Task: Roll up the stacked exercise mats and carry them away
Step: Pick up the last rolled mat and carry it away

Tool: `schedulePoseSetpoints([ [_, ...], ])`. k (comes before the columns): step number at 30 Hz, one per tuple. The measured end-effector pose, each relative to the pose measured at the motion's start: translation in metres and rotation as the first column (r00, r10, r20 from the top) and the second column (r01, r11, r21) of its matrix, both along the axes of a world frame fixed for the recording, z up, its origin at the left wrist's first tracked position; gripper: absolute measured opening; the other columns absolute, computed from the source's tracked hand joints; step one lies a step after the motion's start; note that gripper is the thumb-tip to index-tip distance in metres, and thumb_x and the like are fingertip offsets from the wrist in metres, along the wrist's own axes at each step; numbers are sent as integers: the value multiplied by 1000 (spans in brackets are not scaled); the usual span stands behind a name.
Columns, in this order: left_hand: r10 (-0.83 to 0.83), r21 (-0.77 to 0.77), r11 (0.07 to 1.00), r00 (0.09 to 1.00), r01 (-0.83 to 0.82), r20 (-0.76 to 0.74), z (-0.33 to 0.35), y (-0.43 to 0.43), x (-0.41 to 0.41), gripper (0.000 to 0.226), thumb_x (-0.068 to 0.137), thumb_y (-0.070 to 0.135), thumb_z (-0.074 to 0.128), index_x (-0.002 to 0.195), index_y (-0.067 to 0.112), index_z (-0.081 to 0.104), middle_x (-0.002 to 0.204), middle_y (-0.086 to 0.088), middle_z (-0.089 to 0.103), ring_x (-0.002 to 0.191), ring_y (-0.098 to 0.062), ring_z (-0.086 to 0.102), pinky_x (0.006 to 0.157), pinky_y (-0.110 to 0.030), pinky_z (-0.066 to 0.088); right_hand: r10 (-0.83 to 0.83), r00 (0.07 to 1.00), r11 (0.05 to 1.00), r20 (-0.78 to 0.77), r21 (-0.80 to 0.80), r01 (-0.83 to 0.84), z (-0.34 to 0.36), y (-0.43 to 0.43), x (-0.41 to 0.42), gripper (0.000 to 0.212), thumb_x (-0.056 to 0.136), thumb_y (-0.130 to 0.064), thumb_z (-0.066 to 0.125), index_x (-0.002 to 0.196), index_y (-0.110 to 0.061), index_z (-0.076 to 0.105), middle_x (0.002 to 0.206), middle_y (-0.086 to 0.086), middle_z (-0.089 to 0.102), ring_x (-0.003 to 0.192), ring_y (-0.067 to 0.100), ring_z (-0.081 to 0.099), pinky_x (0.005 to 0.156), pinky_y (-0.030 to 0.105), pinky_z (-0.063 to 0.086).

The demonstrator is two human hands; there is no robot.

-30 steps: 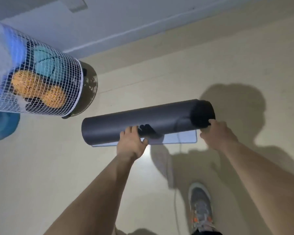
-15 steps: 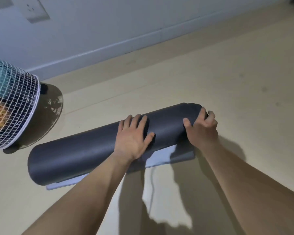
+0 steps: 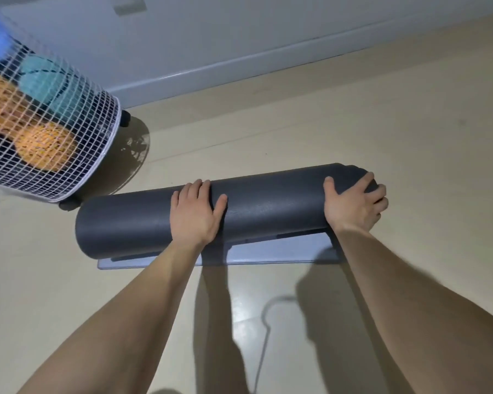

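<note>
A dark grey exercise mat [image 3: 271, 206] lies rolled into a thick tube across the cream floor, its last flat strip [image 3: 268, 255] showing lighter grey along the near side. My left hand [image 3: 195, 211] presses palm-down on the middle of the roll, fingers spread over its top. At the roll's right end, my right hand [image 3: 353, 203] wraps around the tube, thumb on top and fingers curled over the end.
A white wire-mesh basket [image 3: 40, 132] on dark casters, holding orange and teal balls, stands just left of the roll's left end. A white wall with a baseboard [image 3: 239, 66] runs behind. A thin cable [image 3: 265, 322] snakes over the floor near my arms.
The roll went from held above the floor to lying on it. Both hands moved onto its top, the right one closing around the end. The view shifted toward the basket.
</note>
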State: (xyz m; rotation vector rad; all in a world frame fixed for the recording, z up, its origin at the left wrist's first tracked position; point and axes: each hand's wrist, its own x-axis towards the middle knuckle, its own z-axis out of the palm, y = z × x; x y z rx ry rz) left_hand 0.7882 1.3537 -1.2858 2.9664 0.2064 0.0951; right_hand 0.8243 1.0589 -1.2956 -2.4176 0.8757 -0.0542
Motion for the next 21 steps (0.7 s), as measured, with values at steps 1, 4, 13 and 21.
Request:
schedulePoseSetpoints([
  [1,79,8,997,997,-79,8,0,28,-9,71,100,61,26,148,15,50,155,-7,49,146,-29,38,122,-49,22,-8,1000,1000,12,-13,8,-3,7,-4,97,89,-73,45,159,-10,20,157,25,26,138,49,30,114,59,33],
  [4,339,-21,941,940,-339,27,4,99,-34,67,103,59,32,153,16,43,163,-8,38,152,-31,26,123,-54,18,-48,996,998,72,-41,51,-7,19,-10,98,83,-74,38,155,-9,26,153,27,31,133,50,35,110,60,37],
  [13,742,-691,328,629,-644,-233,3,172,-74,88,91,69,60,153,14,29,147,-9,54,133,-35,52,112,-40,37,-38,998,999,47,-9,38,4,10,-12,93,90,-66,53,156,-6,24,154,27,29,137,49,32,111,57,35],
  [21,781,-730,385,621,-564,-68,5,165,-53,87,82,69,66,150,24,38,144,-8,54,131,-33,53,111,-42,39,-85,995,991,43,108,80,32,15,-26,96,87,-71,57,148,1,38,145,24,43,133,45,44,108,49,37],
])
